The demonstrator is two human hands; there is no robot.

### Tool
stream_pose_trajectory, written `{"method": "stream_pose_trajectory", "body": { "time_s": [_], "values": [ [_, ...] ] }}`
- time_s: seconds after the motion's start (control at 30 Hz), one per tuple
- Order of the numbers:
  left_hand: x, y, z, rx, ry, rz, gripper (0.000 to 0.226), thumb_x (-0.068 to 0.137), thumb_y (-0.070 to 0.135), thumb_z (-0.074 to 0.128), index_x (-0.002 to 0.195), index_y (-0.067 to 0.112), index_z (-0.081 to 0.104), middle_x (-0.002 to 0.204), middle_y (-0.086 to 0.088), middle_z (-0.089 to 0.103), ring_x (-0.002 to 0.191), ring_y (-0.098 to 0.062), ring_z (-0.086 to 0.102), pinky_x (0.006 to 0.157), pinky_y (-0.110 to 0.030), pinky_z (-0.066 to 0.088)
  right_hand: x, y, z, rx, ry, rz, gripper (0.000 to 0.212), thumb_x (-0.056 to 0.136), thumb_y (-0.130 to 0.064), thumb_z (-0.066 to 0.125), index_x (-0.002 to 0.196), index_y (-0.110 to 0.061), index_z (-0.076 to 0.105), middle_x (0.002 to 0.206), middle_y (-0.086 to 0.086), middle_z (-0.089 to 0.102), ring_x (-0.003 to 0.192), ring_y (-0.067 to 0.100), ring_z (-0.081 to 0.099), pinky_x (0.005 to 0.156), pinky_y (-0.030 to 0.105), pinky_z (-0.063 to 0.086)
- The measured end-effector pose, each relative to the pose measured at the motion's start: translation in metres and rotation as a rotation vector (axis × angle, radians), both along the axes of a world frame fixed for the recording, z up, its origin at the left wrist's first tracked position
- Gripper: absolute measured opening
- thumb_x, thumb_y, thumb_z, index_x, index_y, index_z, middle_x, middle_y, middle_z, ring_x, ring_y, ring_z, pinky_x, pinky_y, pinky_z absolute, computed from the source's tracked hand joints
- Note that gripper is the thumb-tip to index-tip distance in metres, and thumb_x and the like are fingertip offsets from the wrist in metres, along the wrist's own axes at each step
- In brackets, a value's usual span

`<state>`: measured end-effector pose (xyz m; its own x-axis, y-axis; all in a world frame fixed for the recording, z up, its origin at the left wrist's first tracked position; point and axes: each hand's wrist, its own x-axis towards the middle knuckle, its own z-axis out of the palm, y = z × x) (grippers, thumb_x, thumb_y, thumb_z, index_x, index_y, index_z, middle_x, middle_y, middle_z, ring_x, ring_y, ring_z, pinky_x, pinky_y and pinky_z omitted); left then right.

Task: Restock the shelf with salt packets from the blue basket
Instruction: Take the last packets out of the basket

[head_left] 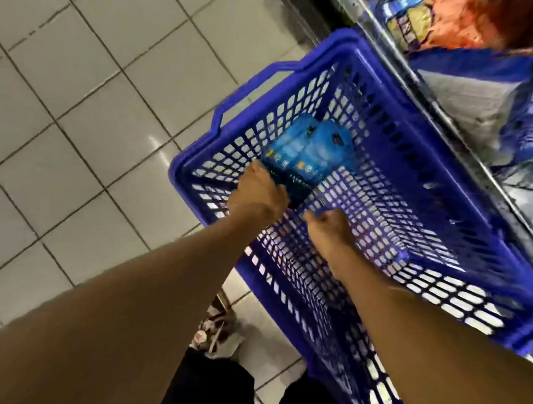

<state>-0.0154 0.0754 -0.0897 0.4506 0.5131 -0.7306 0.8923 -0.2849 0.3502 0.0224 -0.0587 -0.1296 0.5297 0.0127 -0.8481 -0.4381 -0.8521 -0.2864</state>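
Both arms reach down into the blue basket (452, 172). Left hand (257, 194) grips the near end of the salt packets (310, 154) lying on the basket floor; right hand (330, 229) curled, apparently holding nothing, though blur obscures its fingers. Shelf (477, 103) at right, cut off.

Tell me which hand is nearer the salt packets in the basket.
Left. The left hand is touching the near end of the salt packets. The right hand sits just short of them, over the bare floor of the blue basket.
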Motion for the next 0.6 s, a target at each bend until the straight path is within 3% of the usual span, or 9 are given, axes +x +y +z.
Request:
{"method": "stream_pose_trajectory", "body": {
  "time_s": [0.07,0.1,0.2,0.3,0.47,0.6],
  "values": [
    [0.004,-0.001,-0.023,0.056,0.012,-0.043,0.062,0.097,0.025,0.056,0.149,0.002,0.032,0.148,-0.015,0.041,0.136,-0.032,0.042,0.114,-0.049,0.040,0.008,0.013,-0.025,0.001,0.010,-0.006,0.051,0.095,-0.048,0.058,0.124,-0.007,0.052,0.123,0.023,0.056,0.114,0.031,0.057,0.096,0.038,0.045],
    [0.005,-0.002,-0.032,0.069,0.002,-0.040,0.062,0.097,0.025,0.056,0.150,0.002,0.031,0.149,-0.015,0.040,0.138,-0.032,0.041,0.114,-0.049,0.039,0.012,0.020,-0.034,0.009,0.003,-0.034,0.066,0.093,-0.051,0.058,0.139,-0.006,0.045,0.140,0.021,0.052,0.128,0.035,0.052,0.107,0.044,0.042],
    [0.008,-0.004,-0.053,0.082,-0.010,0.000,0.072,0.097,0.026,0.056,0.154,-0.001,0.022,0.159,-0.022,0.026,0.145,-0.038,0.033,0.116,-0.049,0.036,0.023,0.045,-0.060,0.122,-0.012,-0.175,0.095,0.086,-0.059,0.065,0.154,-0.006,0.027,0.158,0.015,0.038,0.142,0.034,0.041,0.116,0.050,0.035],
    [0.008,-0.012,-0.067,0.150,-0.018,0.044,0.080,0.093,0.028,0.064,0.153,0.001,0.019,0.159,-0.024,0.020,0.144,-0.041,0.031,0.115,-0.051,0.037,0.033,0.057,-0.084,0.157,-0.060,-0.343,0.104,0.078,-0.057,0.076,0.155,-0.006,0.028,0.157,0.014,0.040,0.141,0.032,0.043,0.114,0.050,0.038],
    [0.014,-0.013,-0.080,0.156,0.054,0.144,0.079,0.091,0.034,0.065,0.153,0.011,0.022,0.161,-0.022,0.013,0.147,-0.040,0.021,0.117,-0.055,0.030,0.036,0.056,-0.104,0.159,-0.136,-0.424,0.091,0.065,-0.044,0.086,0.139,-0.007,0.048,0.137,0.012,0.060,0.119,0.029,0.062,0.098,0.042,0.053],
    [0.018,-0.015,-0.082,0.146,0.110,0.170,0.077,0.092,0.036,0.066,0.154,0.021,0.024,0.158,-0.021,0.014,0.146,-0.039,0.019,0.118,-0.051,0.025,0.037,0.038,-0.112,0.230,-0.125,-0.425,0.072,0.065,-0.034,0.085,0.129,-0.014,0.060,0.117,0.001,0.070,0.100,0.018,0.068,0.074,0.022,0.052]
  ]
}}
